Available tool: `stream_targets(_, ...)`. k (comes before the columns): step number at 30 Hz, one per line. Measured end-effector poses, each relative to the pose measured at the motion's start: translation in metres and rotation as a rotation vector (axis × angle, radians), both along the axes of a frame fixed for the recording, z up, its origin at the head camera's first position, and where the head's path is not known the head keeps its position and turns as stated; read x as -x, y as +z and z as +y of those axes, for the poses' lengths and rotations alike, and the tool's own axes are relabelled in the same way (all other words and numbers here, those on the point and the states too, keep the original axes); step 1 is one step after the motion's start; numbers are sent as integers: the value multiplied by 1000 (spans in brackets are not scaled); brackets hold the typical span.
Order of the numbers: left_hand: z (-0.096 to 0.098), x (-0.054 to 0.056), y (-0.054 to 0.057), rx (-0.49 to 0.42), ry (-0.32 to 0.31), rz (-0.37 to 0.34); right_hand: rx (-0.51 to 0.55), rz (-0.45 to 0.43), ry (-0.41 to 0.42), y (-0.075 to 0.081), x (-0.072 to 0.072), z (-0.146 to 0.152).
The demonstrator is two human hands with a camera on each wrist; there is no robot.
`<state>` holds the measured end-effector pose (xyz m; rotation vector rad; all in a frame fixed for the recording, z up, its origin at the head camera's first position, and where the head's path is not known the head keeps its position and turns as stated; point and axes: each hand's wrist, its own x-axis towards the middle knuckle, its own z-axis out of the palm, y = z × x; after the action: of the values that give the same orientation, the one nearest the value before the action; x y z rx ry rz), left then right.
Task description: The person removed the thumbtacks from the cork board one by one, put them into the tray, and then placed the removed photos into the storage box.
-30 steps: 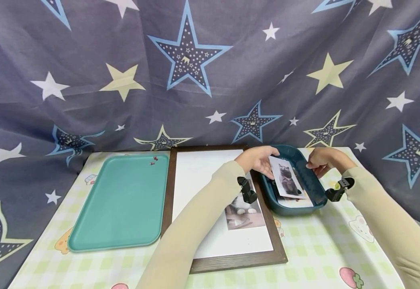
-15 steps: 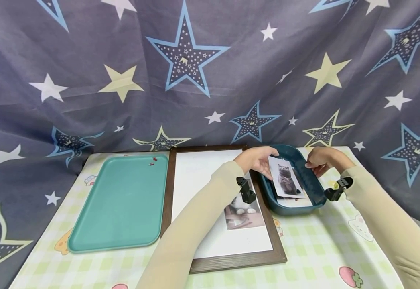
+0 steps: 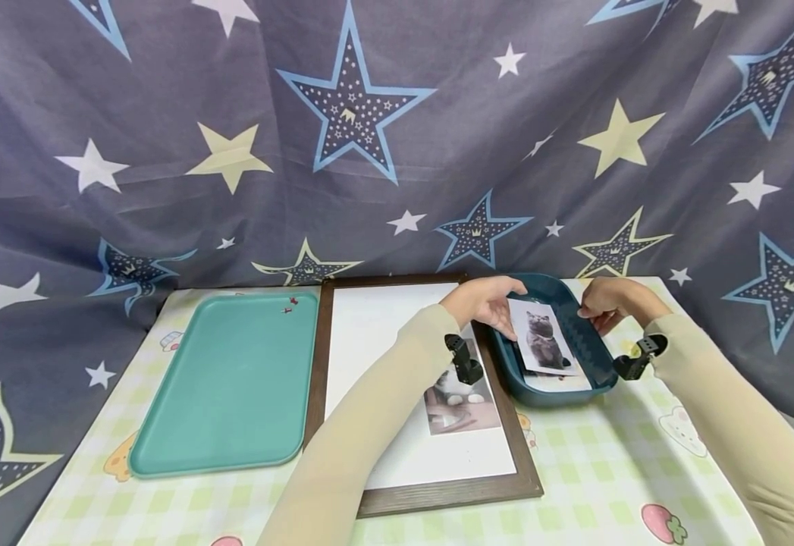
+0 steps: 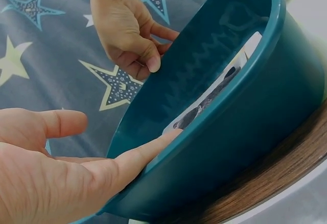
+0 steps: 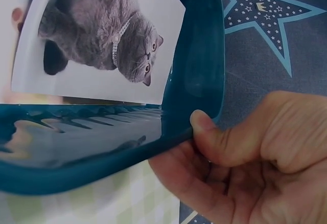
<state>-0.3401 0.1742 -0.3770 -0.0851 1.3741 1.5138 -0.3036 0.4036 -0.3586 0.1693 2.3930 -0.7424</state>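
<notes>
A white-bordered, glossy paper photo of a grey cat (image 3: 541,337) lies over other paper inside a deep, dark-teal plastic basin (image 3: 597,364), its long axis running away from the person, the near end slanting right. The left hand (image 3: 487,301) is nearer: thumb spread clear, fingers extended over the basin's left rim, a fingertip seeming to touch the photo's left edge, without a grip. The right hand (image 3: 608,299) pinches the opposite rim between thumb and fingers, apart from the photo across bare basin.
</notes>
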Motion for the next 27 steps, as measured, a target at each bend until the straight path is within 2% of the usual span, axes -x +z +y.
stream_targets(11, -4, -4, 5, -21, 4, 24, -3, 9, -7, 3, 1, 0)
stream_targets(21, -10, -4, -2, -84, 17, 40, -12, 16, 1, 4, 1, -3)
stream_targets(27, -17, -7, -7, -133, -7, 95, -33, 8, -21, 4, 0, -5)
